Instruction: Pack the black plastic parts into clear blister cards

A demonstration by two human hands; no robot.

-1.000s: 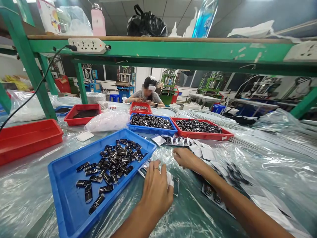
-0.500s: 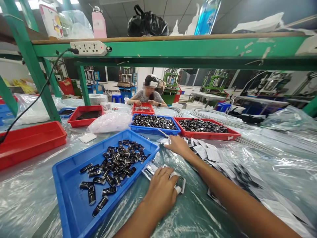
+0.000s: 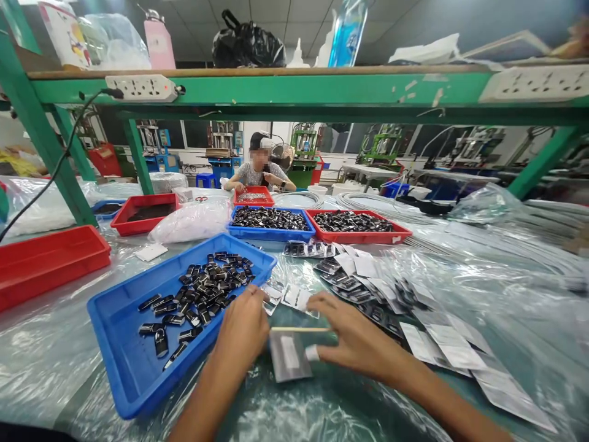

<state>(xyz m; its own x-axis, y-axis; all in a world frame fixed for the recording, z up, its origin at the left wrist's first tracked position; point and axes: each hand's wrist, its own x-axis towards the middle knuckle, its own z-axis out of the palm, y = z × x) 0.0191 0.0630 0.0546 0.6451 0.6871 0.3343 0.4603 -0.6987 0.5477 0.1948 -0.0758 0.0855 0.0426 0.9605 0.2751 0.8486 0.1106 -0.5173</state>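
The small foil pouch (image 3: 289, 355) lies on the counter (image 3: 350, 405); both the left hand (image 3: 243, 330) and right hand (image 3: 356, 337) pinch a thin stick (image 3: 299, 329) above it, apparently mid-packing; next likely calls for seating a black part.

Bright, even light; glare on plastic sheeting (image 3: 483, 288), edges warped.

Tray of clips (image 3: 138, 344) left of both hands, pouch (image 3: 289, 356) between them, packet rows (image 3: 414, 313) right

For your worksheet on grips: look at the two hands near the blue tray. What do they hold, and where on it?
Both hands, left hand and right hand, hold one small flat packet by its top edge, fingers at either end.
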